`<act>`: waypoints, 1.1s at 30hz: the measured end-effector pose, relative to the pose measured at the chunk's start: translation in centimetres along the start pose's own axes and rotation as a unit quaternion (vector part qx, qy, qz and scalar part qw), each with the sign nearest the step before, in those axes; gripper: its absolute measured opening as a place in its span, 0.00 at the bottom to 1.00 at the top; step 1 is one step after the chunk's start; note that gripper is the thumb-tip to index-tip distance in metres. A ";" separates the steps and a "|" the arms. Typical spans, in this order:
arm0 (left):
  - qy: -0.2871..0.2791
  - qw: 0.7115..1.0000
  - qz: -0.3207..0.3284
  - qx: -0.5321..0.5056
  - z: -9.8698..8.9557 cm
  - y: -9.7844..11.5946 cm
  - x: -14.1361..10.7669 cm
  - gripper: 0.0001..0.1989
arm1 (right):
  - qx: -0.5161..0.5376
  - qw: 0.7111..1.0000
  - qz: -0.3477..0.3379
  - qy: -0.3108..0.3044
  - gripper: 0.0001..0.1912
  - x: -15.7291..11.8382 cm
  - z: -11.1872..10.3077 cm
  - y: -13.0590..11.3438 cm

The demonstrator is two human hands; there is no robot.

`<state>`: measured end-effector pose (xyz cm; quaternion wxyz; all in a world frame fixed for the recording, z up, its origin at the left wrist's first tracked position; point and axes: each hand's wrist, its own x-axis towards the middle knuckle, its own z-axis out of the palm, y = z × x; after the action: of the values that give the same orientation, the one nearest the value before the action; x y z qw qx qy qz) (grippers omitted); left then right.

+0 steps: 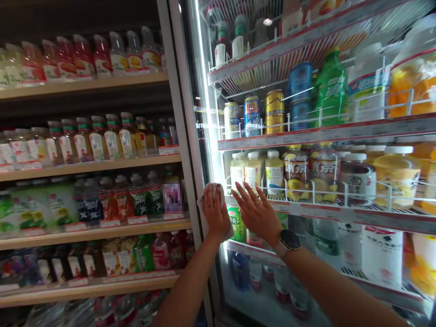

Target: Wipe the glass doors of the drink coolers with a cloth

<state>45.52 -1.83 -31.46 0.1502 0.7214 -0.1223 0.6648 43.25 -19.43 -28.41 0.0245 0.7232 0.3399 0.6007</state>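
My left hand (214, 211) lies flat on a pale cloth (227, 229), pressing it against the glass door (235, 284) of a lit drinks cooler, close to the door's left frame. Just right of it, my right hand (254, 211) has its fingers spread and holds nothing; it is at the glass, though I cannot tell whether it touches. A dark round watch (289, 239) sits on my right wrist. Behind the glass, pale yellow bottles (254, 170) stand on a wire shelf near my right fingertips, with a green package (236, 223) below.
Wooden shelves (102, 164) on the left hold rows of juice and soft drink bottles. A metal frame (180, 113) divides them from the cooler. Inside the cooler are cans (274, 111), a green bottle (332, 88) and large jugs (398, 177) on wire racks.
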 end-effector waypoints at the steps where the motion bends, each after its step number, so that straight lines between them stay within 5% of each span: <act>1: 0.002 1.000 -0.005 -0.001 0.0 -0.1 -1.0 0.28 | -0.002 1.000 -0.002 -0.001 0.35 0.0 0.0 0.0; 7: -0.041 0.998 -0.049 0.003 -0.2 -0.2 -8.8 0.30 | -0.015 1.000 -0.004 -0.009 0.34 0.2 0.0 -0.1; 10: -0.060 0.996 -0.070 0.000 -0.4 1.0 -10.8 0.32 | -0.006 1.000 -0.002 -0.004 0.34 0.2 0.0 -0.1; 13: -0.050 0.995 -0.090 0.005 -0.3 2.7 -8.2 0.31 | -0.002 1.000 -0.003 0.000 0.34 0.1 -0.1 -0.1; 16: -0.039 0.996 -0.082 0.013 0.0 3.7 -2.3 0.30 | -0.007 1.000 0.001 0.011 0.32 0.1 0.0 -0.1; 19: -0.043 0.996 -0.065 0.036 0.2 3.5 2.5 0.27 | -0.001 1.000 -0.001 0.015 0.32 0.0 0.1 -0.1; 21: -0.036 0.998 -0.042 0.043 0.3 3.0 3.4 0.26 | 0.000 1.000 -0.005 0.012 0.32 0.0 0.1 -0.1; 26: -0.002 1.000 -0.009 0.020 0.6 1.8 0.0 0.25 | -0.024 1.000 0.001 0.015 0.30 0.2 0.0 -0.1; 33: -0.028 0.998 -0.040 0.026 0.7 1.9 -7.8 0.29 | -0.037 0.999 -0.004 0.016 0.30 0.3 0.0 -0.2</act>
<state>44.78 -4.02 -39.21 0.1545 0.7476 -0.0799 0.6410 43.15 -19.16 -28.23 0.0477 0.7109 0.3206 0.6241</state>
